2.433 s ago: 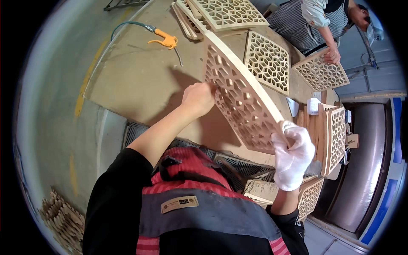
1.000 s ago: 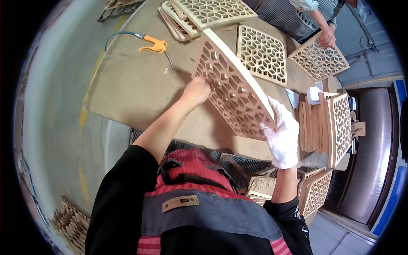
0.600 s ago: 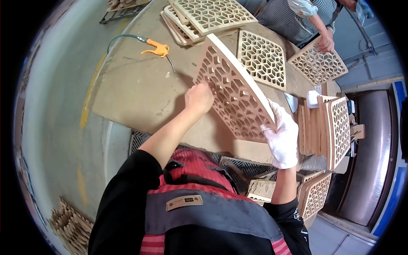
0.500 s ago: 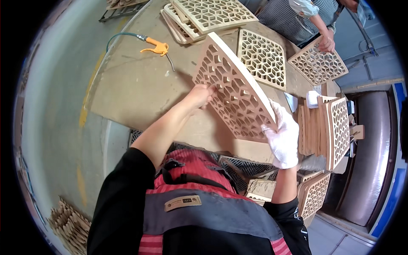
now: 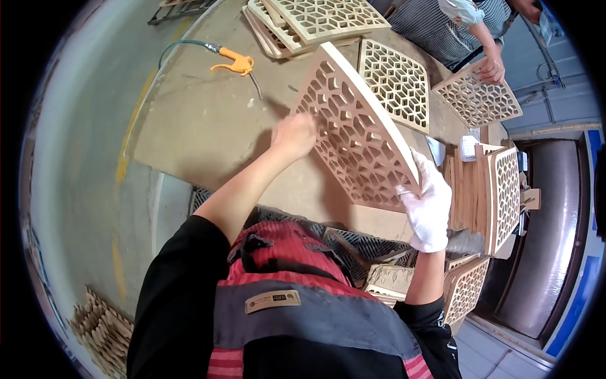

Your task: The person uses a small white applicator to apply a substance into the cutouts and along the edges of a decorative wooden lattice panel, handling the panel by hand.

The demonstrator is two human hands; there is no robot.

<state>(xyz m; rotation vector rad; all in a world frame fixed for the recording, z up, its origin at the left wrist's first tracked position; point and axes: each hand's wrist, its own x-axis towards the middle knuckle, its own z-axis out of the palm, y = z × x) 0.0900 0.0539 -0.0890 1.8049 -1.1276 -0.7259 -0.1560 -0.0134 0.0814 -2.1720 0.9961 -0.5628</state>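
Note:
A latticework wooden panel [image 5: 372, 103] stands tilted on edge above the table, its pierced face turned left. My right hand [image 5: 430, 208], in a white glove, grips the panel's lower right corner, thumb on the pierced face. Close against that face is my bare left hand [image 5: 294, 134], fingers curled in and blurred by motion. Whether it holds something small is hidden. Farther off on the table lies an orange air blow gun [image 5: 238, 63] with a thin bent nozzle and a green hose.
More lattice panels [image 5: 394, 82] lie and stack [image 5: 328, 16] at the far side. Upright panels [image 5: 505, 196] stand in a row at right. A co-worker's hand [image 5: 493, 68] holds another panel [image 5: 478, 98]. Below the table edge are more panels [image 5: 467, 287]. Wooden pieces [image 5: 101, 331] sit lower left.
My left hand has shifted slightly left along the panel's face and now blurs with motion. The panel and my right hand have moved a little to the right.

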